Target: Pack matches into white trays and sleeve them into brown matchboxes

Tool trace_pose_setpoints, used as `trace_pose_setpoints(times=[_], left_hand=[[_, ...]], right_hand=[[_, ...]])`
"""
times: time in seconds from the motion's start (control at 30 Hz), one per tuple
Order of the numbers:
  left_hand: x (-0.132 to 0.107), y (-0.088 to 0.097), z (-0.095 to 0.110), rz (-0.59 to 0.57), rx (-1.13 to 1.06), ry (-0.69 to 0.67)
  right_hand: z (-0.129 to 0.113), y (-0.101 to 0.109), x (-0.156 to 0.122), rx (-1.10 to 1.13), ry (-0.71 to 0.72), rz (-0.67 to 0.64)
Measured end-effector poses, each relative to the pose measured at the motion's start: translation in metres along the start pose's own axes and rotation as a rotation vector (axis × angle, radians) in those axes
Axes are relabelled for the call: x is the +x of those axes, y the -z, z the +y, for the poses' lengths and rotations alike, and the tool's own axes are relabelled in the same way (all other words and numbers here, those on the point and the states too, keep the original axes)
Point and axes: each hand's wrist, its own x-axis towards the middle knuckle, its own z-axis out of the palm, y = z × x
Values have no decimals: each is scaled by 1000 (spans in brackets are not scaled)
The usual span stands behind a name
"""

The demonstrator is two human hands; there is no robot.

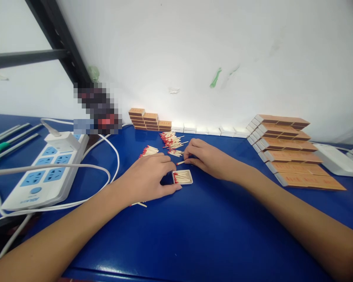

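Gripping a small white tray (191, 180) at its nine o'clock end, the left hand (150, 176) curves thumb and fingers around it; the tray lies on the blue table (194, 235) with red-tipped matches (182, 178) inside. The right hand (202, 154), between one and two o'clock from the tray, pinches a single match (180, 162) just beyond the far rim. One loose heap (171, 141) lies between eleven and twelve, another heap (149, 150) at ten. Stacked matchboxes (145, 120) stand at eleven o'clock, a bigger stepped stack (292, 156) near three, and a power strip (44, 188) lies at nine
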Motion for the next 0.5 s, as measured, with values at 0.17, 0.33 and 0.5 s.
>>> trace_pose_setpoints(times=[0.17,0.33,0.5], left_hand=[[0,0,-2,29,56,87],[1,0,-3,46,109,155],[0,1,-1,39,90,148]], right_hand=[[-4,5,-1,-18,-33,33],[-22,10,-2,23,-46,74],[-30,6,-1,45,-44,67]])
